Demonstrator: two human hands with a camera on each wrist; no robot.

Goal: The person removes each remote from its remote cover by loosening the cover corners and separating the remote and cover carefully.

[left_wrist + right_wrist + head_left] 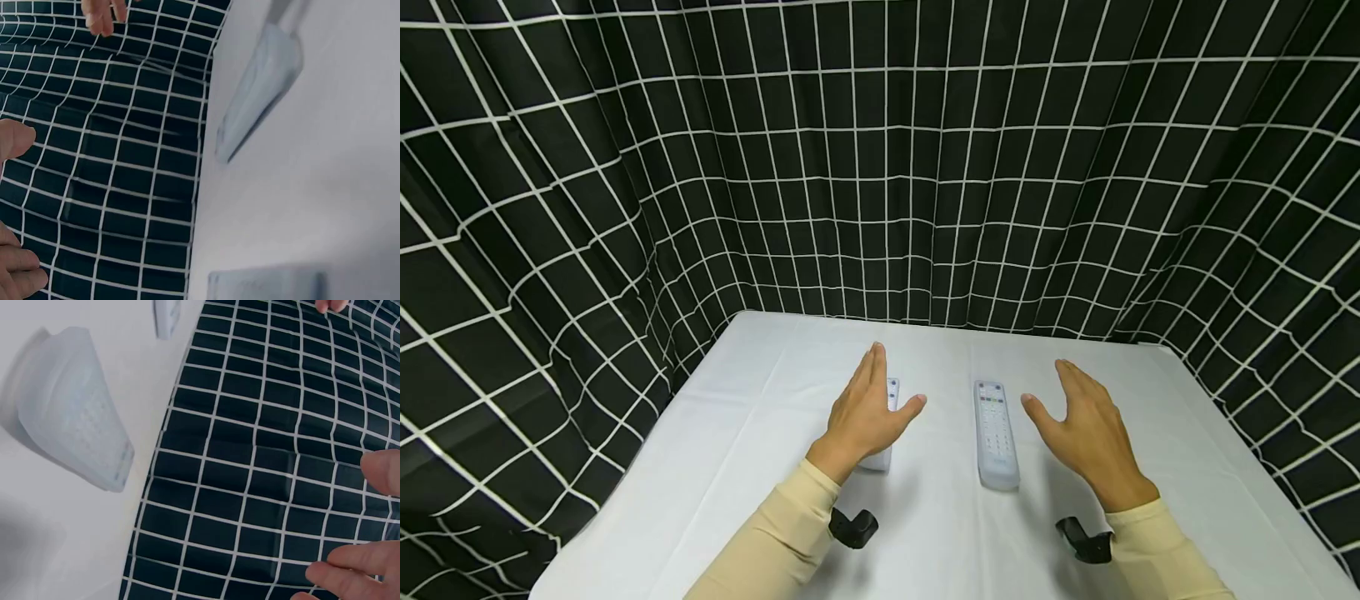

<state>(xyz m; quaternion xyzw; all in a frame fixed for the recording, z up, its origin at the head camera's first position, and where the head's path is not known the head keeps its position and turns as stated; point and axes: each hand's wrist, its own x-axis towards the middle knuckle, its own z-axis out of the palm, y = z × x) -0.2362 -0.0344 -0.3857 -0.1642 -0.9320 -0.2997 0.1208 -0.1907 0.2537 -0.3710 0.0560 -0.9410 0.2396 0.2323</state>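
Two pale remote controls lie on the white-covered table. The right remote control (pixel 996 435) shows its rows of buttons and seems to have a translucent cover; it also appears large in the right wrist view. Most of the left remote control (pixel 877 461) is hidden behind my left hand (pixel 862 414), which hovers over it with straight fingers and the thumb spread. To the right of the other remote, my right hand (pixel 1084 429) is held above the table, fingers extended and thumb apart. Neither hand holds anything.
A white cloth covers the table (pixel 760 417). Black curtains (pixel 910 167) with a white grid surround its back and sides. Each wrist carries a small black device, the left one (pixel 853 529) and the right one (pixel 1084 542).
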